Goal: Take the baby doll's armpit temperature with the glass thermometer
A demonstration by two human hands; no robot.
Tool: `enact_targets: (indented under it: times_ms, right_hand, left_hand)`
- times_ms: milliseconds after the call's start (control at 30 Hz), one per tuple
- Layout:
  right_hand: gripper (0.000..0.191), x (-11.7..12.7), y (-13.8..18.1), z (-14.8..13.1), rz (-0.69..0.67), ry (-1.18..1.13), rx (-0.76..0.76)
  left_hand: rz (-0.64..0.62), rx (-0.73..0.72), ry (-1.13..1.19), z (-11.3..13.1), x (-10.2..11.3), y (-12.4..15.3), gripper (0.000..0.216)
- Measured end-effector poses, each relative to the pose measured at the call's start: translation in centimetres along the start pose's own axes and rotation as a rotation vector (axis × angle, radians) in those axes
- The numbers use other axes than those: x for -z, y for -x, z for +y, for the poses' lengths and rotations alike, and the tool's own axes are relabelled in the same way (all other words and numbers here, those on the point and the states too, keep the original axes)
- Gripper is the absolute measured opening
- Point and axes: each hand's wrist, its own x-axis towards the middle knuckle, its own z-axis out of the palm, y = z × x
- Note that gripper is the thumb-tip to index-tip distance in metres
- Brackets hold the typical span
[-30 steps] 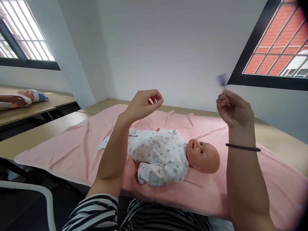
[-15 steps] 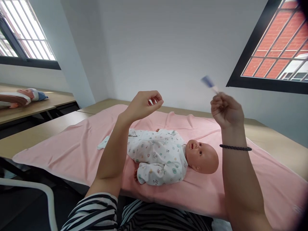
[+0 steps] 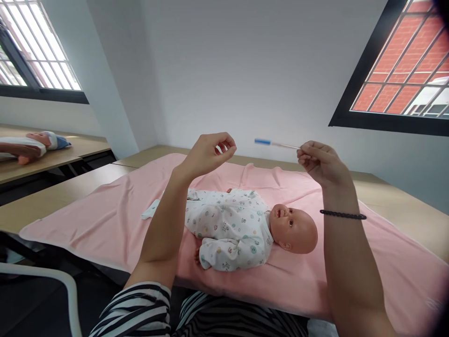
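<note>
A baby doll [image 3: 245,227] in a white patterned sleepsuit lies on its back on a pink blanket [image 3: 105,213], head to the right. My right hand [image 3: 321,161] is raised above the doll's head and pinches a thin white stick with a blue tip [image 3: 275,143], which points left and lies level. My left hand [image 3: 208,152] hovers above the doll's body, thumb and forefinger curled together with nothing visible between them. A black band circles my right wrist.
The blanket covers a wooden table [image 3: 400,201] set against a grey wall. A second doll [image 3: 31,142] lies on another table at far left. A white chair frame [image 3: 52,281] stands at lower left. Windows sit at both upper corners.
My right hand has swung the stick from pointing up and blurred to level and pointing left, while dropping slightly and moving left. My left hand has stayed in place.
</note>
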Motion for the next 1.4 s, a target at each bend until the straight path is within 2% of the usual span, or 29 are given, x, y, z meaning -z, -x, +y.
enact_targets:
  times_ms: [67, 100, 233, 367, 533, 833, 1033, 1233, 1400]
  right_hand:
    - [0.024, -0.5, 0.1, -0.1, -0.024, -0.142, 0.012]
    - [0.023, -0.7, 0.2, -0.2, -0.026, -0.137, 0.016]
    - [0.019, -1.5, 0.9, -0.7, -0.053, 0.086, 0.015]
    - [0.02, -2.1, 1.4, -1.0, -0.028, 0.114, 0.076]
    - [0.021, -3.1, 1.5, -0.7, -0.013, 0.141, 0.16]
    - [0.028, -4.5, 2.0, -0.9, -0.034, 0.174, 0.236]
    - [0.04, -4.9, 2.1, -1.0, -0.012, 0.236, 0.186]
    - [0.032, -4.6, 2.2, -0.8, -0.034, 0.242, 0.239]
    - [0.03, -4.1, 1.7, -0.8, -0.095, 0.312, 0.215]
  left_hand:
    - [-0.001, 0.006, 0.01, -0.1, -0.1, 0.0, 0.023]
    - [0.003, 0.011, 0.023, -0.1, -0.1, -0.1, 0.024]
    - [0.0, 0.043, 0.161, -0.4, -0.3, -0.1, 0.036]
    - [-0.046, 0.022, 0.341, -0.2, -0.6, -0.1, 0.045]
    - [-0.028, -0.048, 0.469, 0.3, -1.1, -0.1, 0.046]
    - [0.098, -0.06, 0.516, 0.3, -1.4, -0.1, 0.037]
    - [0.103, -0.065, 0.493, 0.3, -1.4, -0.2, 0.039]
    - [0.125, -0.08, 0.413, 0.4, -1.2, -0.1, 0.038]
    - [0.047, -0.077, 0.342, -0.1, -1.0, -0.4, 0.032]
